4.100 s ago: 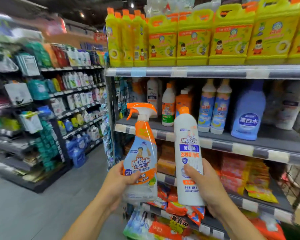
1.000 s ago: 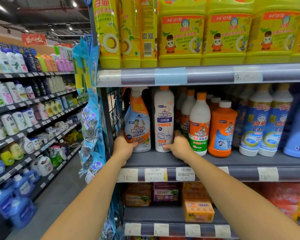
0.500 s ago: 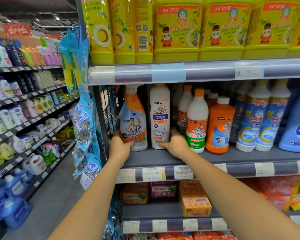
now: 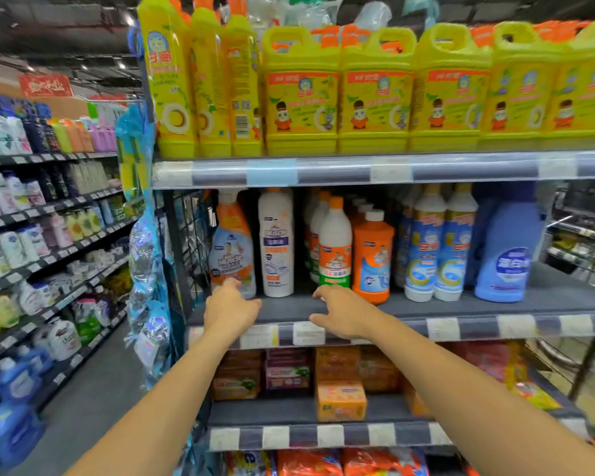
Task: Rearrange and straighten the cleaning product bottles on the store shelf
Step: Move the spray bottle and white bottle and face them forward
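Note:
An orange-and-white spray bottle and a tall white bottle stand upright side by side at the left end of the middle shelf. My left hand hovers just in front of the spray bottle, fingers loose, its fingertips near the bottle's base and holding nothing. My right hand hangs over the shelf's front edge, fingers spread and empty, apart from the white bottle. To the right stand a white bottle with an orange cap and a squat orange bottle.
Blue-and-white bottles and a large blue bottle fill the shelf's right side. Yellow jugs line the shelf above. Boxed soaps sit on the shelf below. An aisle with stocked shelves runs on the left.
Both hands have let go of the spray bottle and the white bottle and drawn back toward the shelf's front edge. The two bottles stay upright on the shelf.

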